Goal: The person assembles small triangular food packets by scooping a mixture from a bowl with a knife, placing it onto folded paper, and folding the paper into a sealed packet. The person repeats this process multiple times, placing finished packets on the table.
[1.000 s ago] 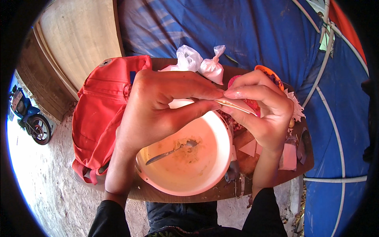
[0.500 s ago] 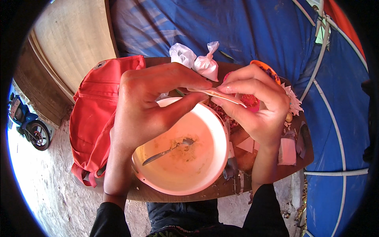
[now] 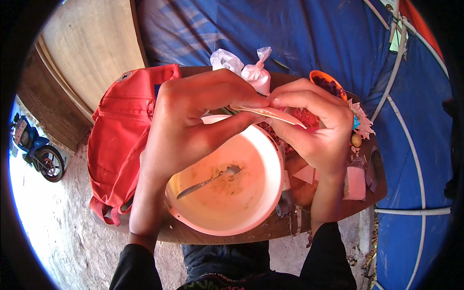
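Observation:
Above the far rim of a large white basin point(image 3: 275, 193), both hands pinch a thin, pale folded dumpling wrapper point(image 3: 278, 114). My left hand point(image 3: 198, 111) grips its left end between thumb and fingers. My right hand point(image 3: 319, 121) presses along the wrapper's upper edge and right part, fingertips meeting those of the left. Any filling inside is hard to make out. A metal spoon point(image 3: 205, 185) lies in the basin amid smears of yellowish-brown mixture. Pale triangular pieces point(image 3: 305, 174) rest on the board right of the basin.
A red backpack point(image 3: 123, 130) covers the table's left side. Tied plastic bags point(image 3: 256, 77) stand at the back. An orange bowl point(image 3: 326, 82) of dark shreds sits behind my right hand; a wrapped pale block point(image 3: 355, 183) lies right. A blue tarp point(image 3: 290, 34) hangs behind the table.
The view has shifted slightly. My hands keep hold of the wrapper, and the right fingers have moved along its upper edge closer to the left fingertips.

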### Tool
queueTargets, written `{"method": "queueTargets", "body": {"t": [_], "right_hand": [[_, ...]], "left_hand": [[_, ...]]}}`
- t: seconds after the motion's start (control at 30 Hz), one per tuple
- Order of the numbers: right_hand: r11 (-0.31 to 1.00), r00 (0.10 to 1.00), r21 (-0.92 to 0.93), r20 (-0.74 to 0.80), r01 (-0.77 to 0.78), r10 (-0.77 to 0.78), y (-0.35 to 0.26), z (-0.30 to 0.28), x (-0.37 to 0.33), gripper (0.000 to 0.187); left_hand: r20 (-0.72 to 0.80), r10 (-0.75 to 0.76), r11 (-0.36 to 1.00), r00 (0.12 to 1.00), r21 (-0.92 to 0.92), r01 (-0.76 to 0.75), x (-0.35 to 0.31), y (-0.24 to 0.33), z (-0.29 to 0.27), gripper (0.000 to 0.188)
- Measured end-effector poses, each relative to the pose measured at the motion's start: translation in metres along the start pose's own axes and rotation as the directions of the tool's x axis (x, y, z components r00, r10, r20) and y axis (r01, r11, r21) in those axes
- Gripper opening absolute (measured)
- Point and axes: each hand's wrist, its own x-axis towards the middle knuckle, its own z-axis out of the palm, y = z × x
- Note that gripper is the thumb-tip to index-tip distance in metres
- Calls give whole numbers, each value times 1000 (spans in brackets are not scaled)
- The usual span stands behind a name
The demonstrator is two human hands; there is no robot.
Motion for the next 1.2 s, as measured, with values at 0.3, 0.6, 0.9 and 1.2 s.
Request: {"method": "queueTargets", "body": {"t": [0.3,0.6,0.9,1.2], "right_hand": [[998,996,59,-85,-26,31,4,4,-1,24],[1000,999,3,-32,9,-9,3,-1,0,27],[995,991,-67,-109,68,-75,3,0,1,21],[994,994,-74,-62,85,-89,3,-1,1,22]], "left_hand": [[-60,-224,967,973,-138,215,-3,-8,8,23],[-69,-15,998,997,56,19,-1,-10,9,20],[-71,4,1000,997,-11,-5,-1,-12,6,23],[-22,-71,985,997,-156,67,-2,-9,3,19]]}}
